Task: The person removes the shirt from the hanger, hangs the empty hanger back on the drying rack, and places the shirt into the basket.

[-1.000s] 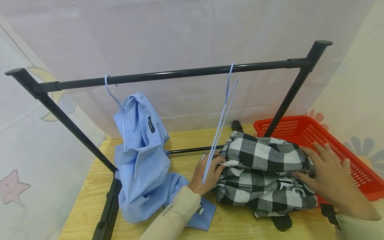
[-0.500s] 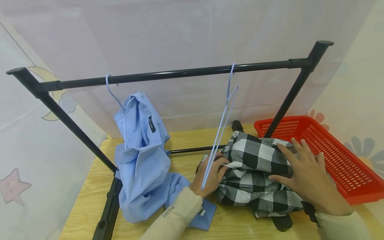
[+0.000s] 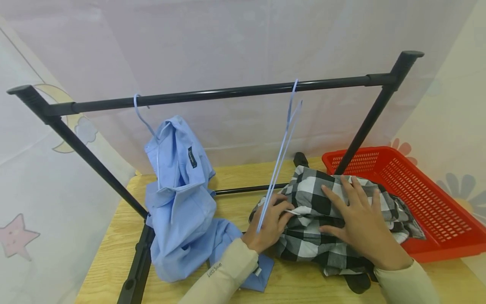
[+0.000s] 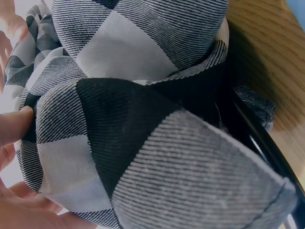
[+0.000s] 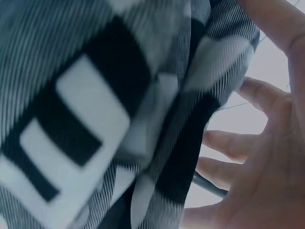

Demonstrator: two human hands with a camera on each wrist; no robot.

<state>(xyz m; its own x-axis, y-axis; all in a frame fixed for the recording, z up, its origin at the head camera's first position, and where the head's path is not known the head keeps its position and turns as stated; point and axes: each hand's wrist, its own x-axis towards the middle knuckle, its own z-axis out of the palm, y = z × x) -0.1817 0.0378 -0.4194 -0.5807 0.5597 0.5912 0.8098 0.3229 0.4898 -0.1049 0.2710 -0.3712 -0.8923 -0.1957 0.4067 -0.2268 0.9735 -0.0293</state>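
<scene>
A black-and-white checked shirt [image 3: 309, 190] lies bunched on the table, partly over the red basket's edge. At its left end my left hand [image 3: 272, 228] pinches the cloth, thumb on one side and fingers on the other, as the left wrist view shows. My right hand [image 3: 364, 223] rests on the right part of the shirt with its fingers spread. White block print [image 5: 95, 100] on the cloth shows in the right wrist view. An unloaded light-blue hanger [image 3: 291, 103] hangs from the rack, its lower part crossing in front of my left hand in the head view.
A black rack rail [image 3: 228, 91] spans above the table [image 3: 231, 175]. Left of my hands, a light-blue shirt [image 3: 193, 198] hangs on another hanger, its lower part lying on the wood. The red basket [image 3: 436, 207] stands at the right, behind a rack post [image 3: 373, 114].
My right hand has slid left along the checked shirt, uncovering its right end over the basket. My left hand has stayed nearly in place, with more cloth showing beside its fingers.
</scene>
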